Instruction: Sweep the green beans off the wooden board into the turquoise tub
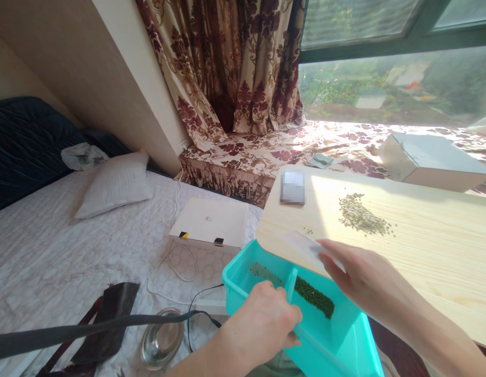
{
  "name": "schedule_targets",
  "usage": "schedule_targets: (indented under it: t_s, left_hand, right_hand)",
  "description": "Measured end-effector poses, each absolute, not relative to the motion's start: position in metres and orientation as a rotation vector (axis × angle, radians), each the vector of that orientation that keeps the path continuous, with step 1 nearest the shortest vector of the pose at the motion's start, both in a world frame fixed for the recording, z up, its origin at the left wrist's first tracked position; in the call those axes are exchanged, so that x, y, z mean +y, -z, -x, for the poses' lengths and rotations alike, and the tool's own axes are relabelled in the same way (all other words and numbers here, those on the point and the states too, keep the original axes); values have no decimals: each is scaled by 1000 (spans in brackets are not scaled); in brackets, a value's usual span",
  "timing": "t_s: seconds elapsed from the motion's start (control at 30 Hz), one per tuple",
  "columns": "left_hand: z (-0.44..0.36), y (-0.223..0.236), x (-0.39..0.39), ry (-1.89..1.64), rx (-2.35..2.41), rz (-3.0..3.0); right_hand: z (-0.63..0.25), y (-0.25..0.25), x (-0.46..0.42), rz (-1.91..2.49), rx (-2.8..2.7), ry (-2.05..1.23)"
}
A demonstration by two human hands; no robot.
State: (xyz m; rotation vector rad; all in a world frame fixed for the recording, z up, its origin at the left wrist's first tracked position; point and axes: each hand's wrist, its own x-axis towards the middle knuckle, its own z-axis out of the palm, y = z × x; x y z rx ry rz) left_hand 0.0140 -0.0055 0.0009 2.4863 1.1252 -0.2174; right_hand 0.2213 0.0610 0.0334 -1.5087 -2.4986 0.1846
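Note:
A turquoise plastic bin (238, 264) with a divider sits below the table's near edge. Dark green beans or seeds (315, 297) lie in its right compartment; a few small grains are in the left one. My left hand (264, 319) is closed over the bin's near rim, fingers curled and partly hidden. Between the fingers and thumb of my right hand (347, 264) is a thin whitish card (301, 247), blurred, at the edge of the pale wooden table (423, 251). A few grains (307, 231) lie just beyond the card. Farther right is a spread pile of greenish-tan seeds (362, 215).
A pixelated flat item (293, 187) rests on the table's far left corner. A white box (211, 220), cables and a metal bowl (163, 337) are on the bed (121, 251). A dark strap (89, 331) crosses the lower left. Another white box (439, 162) stands by the window.

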Motion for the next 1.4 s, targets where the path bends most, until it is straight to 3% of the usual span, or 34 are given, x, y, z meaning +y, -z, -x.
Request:
schedule_targets:
  t_s: [0.2,0.43,1.4]
  left_hand:
    - [14,-12,-6,246,1388,-2278]
    - [28,-4,-7,192,1451,-2222]
    - [33,-3,-5,123,1436,-2224]
  right_hand:
    - [-256,-37,87,2026,-2317,-140]
    - [-252,-28,101,2120,-2323,-133]
    - [-205,-22,80,1745,-2532,-35]
